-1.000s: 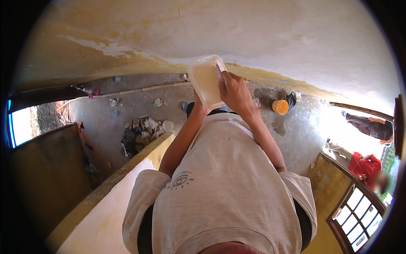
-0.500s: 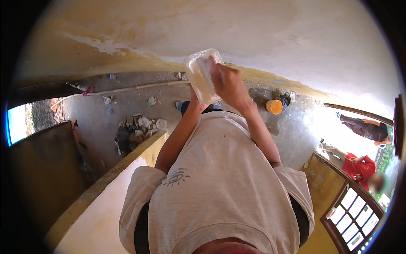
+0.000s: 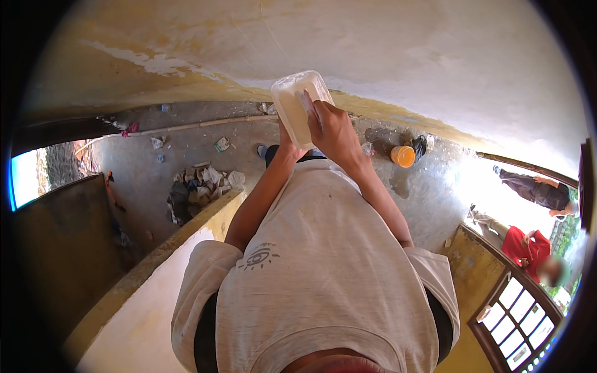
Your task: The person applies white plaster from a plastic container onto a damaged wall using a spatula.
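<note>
A translucent white plastic tub (image 3: pixel 290 107), rectangular with rounded corners, is held up before the wall. Under its near end my left hand (image 3: pixel 290 147) grips it, most of the fingers hidden behind the tub. Pale smears coat its inside. My right hand (image 3: pixel 336 129) is closed around a flat putty scraper (image 3: pixel 306 101), its light blade angled into the tub near the right side. The scraper's handle is mostly covered by my fingers.
The patchy plastered wall (image 3: pixel 398 50) rises ahead. An orange bucket (image 3: pixel 403 156) stands on the floor at right, beside a dark bag (image 3: pixel 420 148). Rubbish (image 3: pixel 208 186) is heaped left, behind a low wall (image 3: pixel 155 248). Two people stand outside at right; a long pole (image 3: pixel 205 124) lies along the floor.
The right hand has shifted slightly down within the tub, and the scraper's blade now shows more clearly. The left hand keeps the tub in nearly the same place.
</note>
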Demonstrator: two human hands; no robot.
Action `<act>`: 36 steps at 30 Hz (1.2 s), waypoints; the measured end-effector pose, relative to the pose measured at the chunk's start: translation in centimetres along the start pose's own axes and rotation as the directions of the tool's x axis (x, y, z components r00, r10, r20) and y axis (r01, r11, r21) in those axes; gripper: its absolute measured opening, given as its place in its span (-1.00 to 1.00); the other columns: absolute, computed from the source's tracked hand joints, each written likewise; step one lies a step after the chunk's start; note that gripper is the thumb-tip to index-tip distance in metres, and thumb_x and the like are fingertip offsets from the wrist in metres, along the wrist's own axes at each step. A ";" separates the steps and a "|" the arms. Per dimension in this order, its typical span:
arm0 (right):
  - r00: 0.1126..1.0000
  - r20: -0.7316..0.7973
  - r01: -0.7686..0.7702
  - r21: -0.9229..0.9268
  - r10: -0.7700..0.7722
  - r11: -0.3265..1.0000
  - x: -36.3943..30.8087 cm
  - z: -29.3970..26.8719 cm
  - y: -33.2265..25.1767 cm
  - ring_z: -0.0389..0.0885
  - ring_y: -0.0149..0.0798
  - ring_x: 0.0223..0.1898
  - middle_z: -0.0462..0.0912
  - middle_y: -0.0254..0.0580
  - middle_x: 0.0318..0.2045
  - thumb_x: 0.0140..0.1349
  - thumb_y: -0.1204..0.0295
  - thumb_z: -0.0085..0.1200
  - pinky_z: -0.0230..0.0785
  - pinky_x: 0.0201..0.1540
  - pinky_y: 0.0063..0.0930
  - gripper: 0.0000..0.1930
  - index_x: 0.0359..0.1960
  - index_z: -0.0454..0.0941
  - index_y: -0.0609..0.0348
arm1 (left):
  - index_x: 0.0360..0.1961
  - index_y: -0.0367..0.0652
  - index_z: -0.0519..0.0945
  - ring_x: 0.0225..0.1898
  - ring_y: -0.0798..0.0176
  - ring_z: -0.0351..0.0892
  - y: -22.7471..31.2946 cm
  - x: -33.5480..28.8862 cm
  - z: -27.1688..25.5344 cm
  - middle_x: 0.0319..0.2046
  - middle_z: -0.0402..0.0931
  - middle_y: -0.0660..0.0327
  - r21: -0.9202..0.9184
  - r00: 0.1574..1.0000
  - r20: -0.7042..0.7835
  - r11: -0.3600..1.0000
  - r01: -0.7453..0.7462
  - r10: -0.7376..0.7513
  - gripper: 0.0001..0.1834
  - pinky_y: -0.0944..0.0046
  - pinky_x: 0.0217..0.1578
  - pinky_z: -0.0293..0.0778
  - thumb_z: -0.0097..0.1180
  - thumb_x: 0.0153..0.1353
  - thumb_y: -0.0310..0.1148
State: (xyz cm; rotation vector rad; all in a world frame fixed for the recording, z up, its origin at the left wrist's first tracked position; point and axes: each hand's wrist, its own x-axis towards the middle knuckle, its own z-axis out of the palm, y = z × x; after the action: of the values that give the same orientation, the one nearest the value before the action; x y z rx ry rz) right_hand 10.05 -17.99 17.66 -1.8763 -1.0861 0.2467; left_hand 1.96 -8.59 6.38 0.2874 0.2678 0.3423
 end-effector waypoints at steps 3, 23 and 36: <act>0.999 -0.036 0.029 0.033 -0.028 0.999 0.6 -0.9 -0.3 0.48 0.23 -0.47 0.49 0.20 -0.52 0.17 0.59 0.00 0.33 -0.42 -0.14 -0.92 -0.40 0.41 0.39 | 0.27 -0.04 0.27 0.15 0.16 0.42 0.0 0.2 0.8 0.15 0.39 0.18 0.016 0.999 -0.009 0.999 -0.034 0.034 -0.41 0.08 0.12 0.43 -0.18 0.35 0.07; 0.997 -0.075 -0.019 -0.026 0.017 0.999 1.7 -2.7 0.3 0.44 0.24 -0.54 0.46 0.23 -0.56 0.18 0.59 -0.02 0.30 -0.45 -0.11 -0.88 -0.48 0.39 0.41 | 0.28 -0.09 0.26 0.17 0.15 0.41 0.6 0.6 2.2 0.17 0.38 0.15 0.113 0.996 -0.007 0.989 -0.090 0.092 -0.38 0.06 0.16 0.40 -0.28 0.37 0.10; 0.997 0.066 -0.021 -0.071 0.025 0.997 0.8 -0.5 0.2 0.51 0.27 -0.45 0.50 0.26 -0.51 0.19 0.56 -0.02 0.34 -0.40 -0.04 -0.90 -0.37 0.43 0.40 | 0.27 -0.07 0.28 0.13 0.16 0.45 -0.1 0.3 0.8 0.13 0.41 0.16 0.057 0.999 -0.033 0.998 0.005 -0.003 -0.41 0.10 0.10 0.46 -0.30 0.38 0.07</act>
State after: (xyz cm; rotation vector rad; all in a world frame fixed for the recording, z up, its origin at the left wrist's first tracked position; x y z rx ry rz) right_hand 10.90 -17.76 17.97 -1.9565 -1.1321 0.2896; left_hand 2.54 -8.79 7.03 0.3379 0.3108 0.3362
